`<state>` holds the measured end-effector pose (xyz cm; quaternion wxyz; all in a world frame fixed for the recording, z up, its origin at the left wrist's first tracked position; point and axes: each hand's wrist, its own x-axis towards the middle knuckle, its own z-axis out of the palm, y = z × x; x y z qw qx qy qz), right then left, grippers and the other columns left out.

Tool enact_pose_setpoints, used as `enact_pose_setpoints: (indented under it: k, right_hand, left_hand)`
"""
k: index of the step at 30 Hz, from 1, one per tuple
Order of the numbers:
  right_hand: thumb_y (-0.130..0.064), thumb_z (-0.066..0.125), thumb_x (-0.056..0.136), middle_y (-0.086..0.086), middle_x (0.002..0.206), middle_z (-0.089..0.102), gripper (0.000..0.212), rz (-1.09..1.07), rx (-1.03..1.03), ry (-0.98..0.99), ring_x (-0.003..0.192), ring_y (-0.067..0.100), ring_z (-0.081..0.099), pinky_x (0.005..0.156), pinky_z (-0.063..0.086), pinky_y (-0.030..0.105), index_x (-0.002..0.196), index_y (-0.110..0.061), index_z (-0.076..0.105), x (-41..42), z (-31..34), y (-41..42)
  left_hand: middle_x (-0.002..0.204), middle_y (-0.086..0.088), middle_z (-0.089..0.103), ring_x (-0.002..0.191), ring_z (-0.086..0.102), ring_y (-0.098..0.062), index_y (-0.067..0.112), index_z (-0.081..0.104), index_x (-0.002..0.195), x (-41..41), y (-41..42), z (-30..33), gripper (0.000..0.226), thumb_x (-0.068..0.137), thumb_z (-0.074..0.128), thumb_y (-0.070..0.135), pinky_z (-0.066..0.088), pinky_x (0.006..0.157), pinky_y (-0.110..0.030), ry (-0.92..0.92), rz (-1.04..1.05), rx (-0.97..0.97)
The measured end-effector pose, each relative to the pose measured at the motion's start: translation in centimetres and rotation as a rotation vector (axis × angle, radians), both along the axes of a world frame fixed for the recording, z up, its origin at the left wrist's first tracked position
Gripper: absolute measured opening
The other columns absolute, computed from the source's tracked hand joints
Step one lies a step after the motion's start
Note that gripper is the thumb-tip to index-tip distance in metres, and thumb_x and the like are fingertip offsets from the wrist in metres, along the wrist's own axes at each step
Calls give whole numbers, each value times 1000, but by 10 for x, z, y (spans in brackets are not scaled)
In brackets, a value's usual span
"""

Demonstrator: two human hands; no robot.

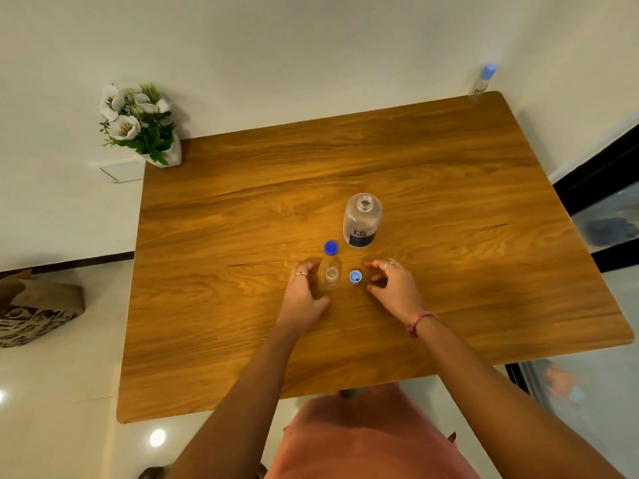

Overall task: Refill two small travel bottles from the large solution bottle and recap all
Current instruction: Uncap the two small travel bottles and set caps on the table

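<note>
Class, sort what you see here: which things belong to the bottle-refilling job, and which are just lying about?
Job: large solution bottle, small travel bottle, dark blue cap, light blue cap, second travel bottle.
Lying about: flower pot, patterned bag.

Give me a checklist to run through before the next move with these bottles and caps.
1. Large clear solution bottle upright, uncapped: ok.
2. Small clear travel bottle upright, mouth open: ok.
3. Left hand steadying the small bottle: cannot tell; fingers curl around it, contact unclear.
4. Right hand free for a grip: ok, holds nothing.
5. Dark blue round cap and light blue cap within reach on the wooden table: ok.
6. Second travel bottle ready: not ok; the slim blue-capped bottle stands capped at the far corner.
</note>
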<state>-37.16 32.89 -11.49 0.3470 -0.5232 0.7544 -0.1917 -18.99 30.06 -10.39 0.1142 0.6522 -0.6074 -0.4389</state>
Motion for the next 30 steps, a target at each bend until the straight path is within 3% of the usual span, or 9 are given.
enact_pose_setpoints:
  k: [5, 8, 12, 16, 22, 30]
  right_hand:
    - [-2, 64, 83, 2, 116, 59, 37, -49, -106, -37, 94, 10, 59, 83, 50, 19, 119, -11, 59, -33, 18, -4]
    - [-1, 62, 84, 1, 111, 60, 34, -104, -184, -86, 92, 8, 58, 73, 47, 11, 117, -10, 60, -52, 31, -13]
    - [-5, 61, 87, 1, 108, 63, 28, -134, -251, -84, 93, 9, 59, 77, 49, 15, 114, -11, 62, -76, 44, -34]
    - [-14, 57, 91, 3, 110, 62, 24, -162, -285, -115, 97, 12, 59, 78, 50, 19, 115, -10, 61, -103, 56, -61]
    - [-19, 56, 92, 2, 109, 61, 26, -306, -366, -158, 97, 13, 58, 78, 49, 18, 117, -12, 58, -169, 75, -128]
    - [-16, 56, 91, 11, 120, 53, 31, -433, -449, 22, 97, 19, 56, 79, 40, 16, 122, -12, 55, -274, 86, -246]
  left_hand:
    - [121, 2, 54, 97, 54, -7, 15, 46, 124, 19, -21, 29, 52, 80, 61, -8, 46, 74, -16, 131, 122, -82]
    - [113, 4, 57, 92, 57, -7, 17, 50, 116, 10, -41, 52, 42, 83, 58, -8, 48, 73, -15, 229, 250, -227]
    - [108, 5, 60, 86, 58, -3, 14, 53, 117, -17, -66, 77, 35, 86, 59, -2, 49, 69, -13, 342, 332, -319]
    - [106, 5, 60, 85, 58, -2, 14, 54, 116, -53, -88, 93, 34, 86, 58, -1, 50, 68, -8, 412, 328, -342]
    - [109, 6, 61, 89, 59, -7, 17, 53, 117, -105, -133, 112, 33, 88, 60, 3, 52, 69, -16, 450, 282, -372]
    - [105, 12, 60, 82, 58, -7, 20, 54, 114, -170, -189, 122, 32, 88, 60, 3, 49, 67, -17, 475, 265, -355]
